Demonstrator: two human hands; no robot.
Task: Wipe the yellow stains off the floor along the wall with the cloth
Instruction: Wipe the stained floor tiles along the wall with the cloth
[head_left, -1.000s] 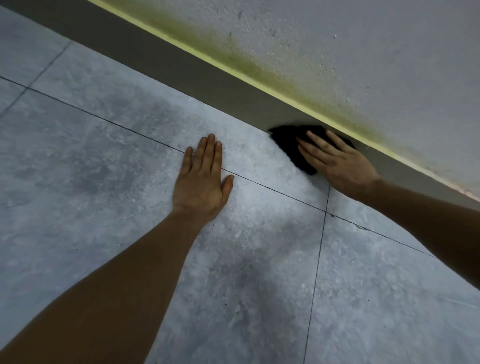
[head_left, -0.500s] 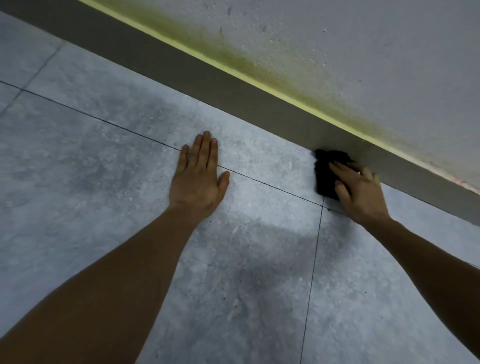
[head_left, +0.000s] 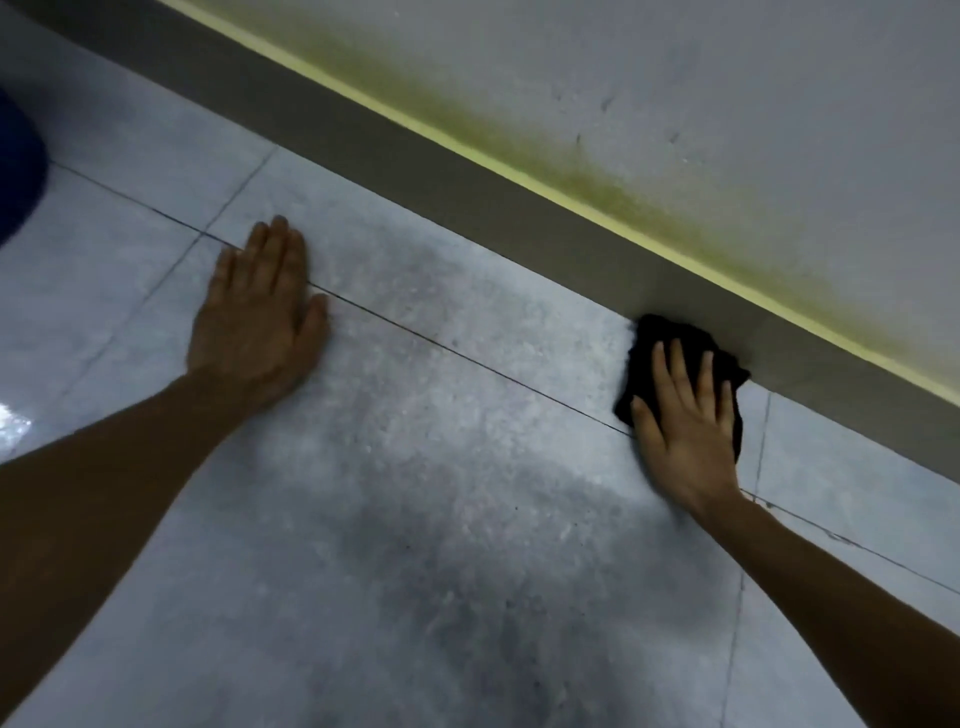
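While both forearms reach forward from the lower edge of the view, the hands lie flat on the grey tiled floor (head_left: 441, 519). The left hand (head_left: 257, 317) is spread open with straight fingers, palm down, across a tile joint, and it holds nothing. It is well apart from the cloth (head_left: 660, 343). The right hand (head_left: 680, 421) presses on the black cloth with fingers straight and a little spread, so the cloth is under the palm and fingers and not gripped; the dark fabric shows past the fingertips and at both sides of the hand. The cloth lies on the floor, and its far edge touches the grey skirting (head_left: 467, 192) at the foot of the wall (head_left: 727, 78). Above the skirting runs a pale yellow line, and a yellow-green stain (head_left: 597, 182) spreads on the wall over it. At the far left edge, a dark blue object (head_left: 18, 166) is partly in view.
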